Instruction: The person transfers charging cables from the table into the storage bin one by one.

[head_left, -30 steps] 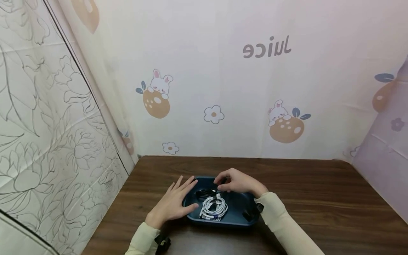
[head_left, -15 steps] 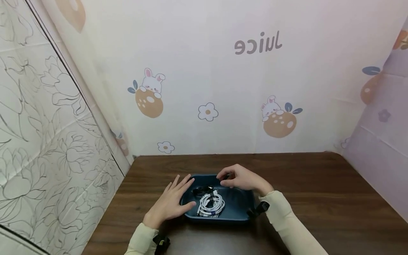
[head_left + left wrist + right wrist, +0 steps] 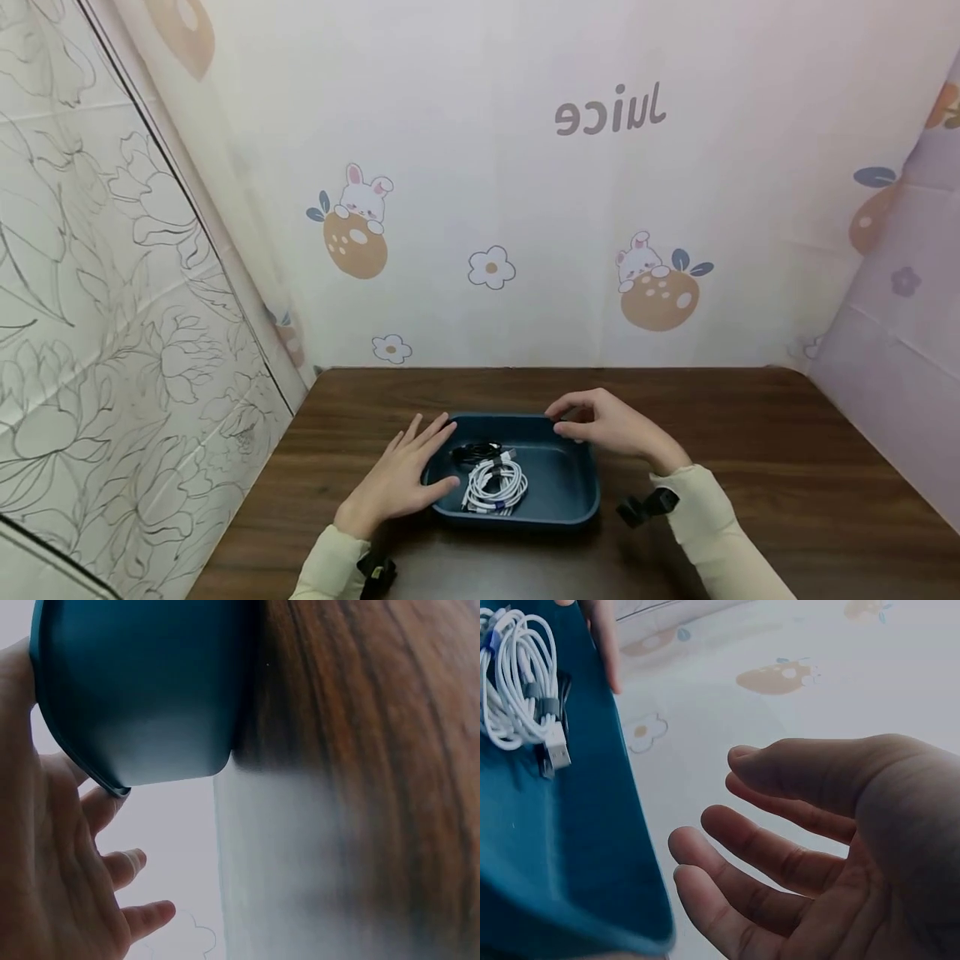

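Note:
A dark blue tray lies on the table. In its left part sit a coiled white USB cable with its plug showing, and a bundled black cable behind it. My left hand rests on the tray's left rim, fingers spread and fairly straight, the thumb reaching over the edge. In the left wrist view, fingers touch the rim from the side. My right hand hovers by the tray's back right corner. Its fingers are loosely bent with nothing between them.
The dark wooden table extends to both sides of the tray. Behind it hangs a pale printed cloth, and a floral sheet covers the left side. Dark wrist cameras are strapped to both sleeves.
My right hand has moved from above the inside of the tray out to its back right corner. The left hand stays on the left rim; the cables lie as before.

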A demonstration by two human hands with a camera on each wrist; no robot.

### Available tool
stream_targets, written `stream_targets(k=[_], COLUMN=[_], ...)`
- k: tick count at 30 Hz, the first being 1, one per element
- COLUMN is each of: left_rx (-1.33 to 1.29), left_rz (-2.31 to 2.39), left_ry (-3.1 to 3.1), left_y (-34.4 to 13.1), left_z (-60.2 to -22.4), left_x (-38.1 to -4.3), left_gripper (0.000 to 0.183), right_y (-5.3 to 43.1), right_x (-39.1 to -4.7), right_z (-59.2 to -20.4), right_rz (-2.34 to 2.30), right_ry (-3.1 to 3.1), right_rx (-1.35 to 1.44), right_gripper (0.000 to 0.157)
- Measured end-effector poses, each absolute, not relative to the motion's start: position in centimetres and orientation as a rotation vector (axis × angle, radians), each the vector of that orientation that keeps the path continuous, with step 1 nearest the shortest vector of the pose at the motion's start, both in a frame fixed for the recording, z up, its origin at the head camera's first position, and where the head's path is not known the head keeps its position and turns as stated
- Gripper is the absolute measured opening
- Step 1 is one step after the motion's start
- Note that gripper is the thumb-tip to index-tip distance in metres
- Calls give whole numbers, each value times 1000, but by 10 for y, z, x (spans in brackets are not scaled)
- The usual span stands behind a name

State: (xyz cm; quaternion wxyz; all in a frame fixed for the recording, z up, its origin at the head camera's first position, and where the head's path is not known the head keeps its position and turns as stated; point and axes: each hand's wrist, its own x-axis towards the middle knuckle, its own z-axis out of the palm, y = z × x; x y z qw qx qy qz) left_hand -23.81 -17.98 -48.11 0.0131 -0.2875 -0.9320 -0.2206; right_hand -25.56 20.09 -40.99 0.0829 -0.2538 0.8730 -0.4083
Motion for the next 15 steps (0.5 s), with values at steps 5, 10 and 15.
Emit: stream_targets(k=[5,10,15], left_rx=[-903,-909,-913], left_rz=[-690,-676,-662], left_ry=[-2901,-2874,-2860], left_y=[-180,-180,-183], left_z=[-480,-480,-481], left_x=[-235,-235,-232], left_gripper=[81,79,81], right_y=[218,235,254], right_x=[-251,-246,-241], right_z=[-409,-410,-414], right_rz=[-1240,-1248,-1237], right_ry=[2612,2623,2651], right_rx=[-752,-736,-701], right_gripper=[31,32,29])
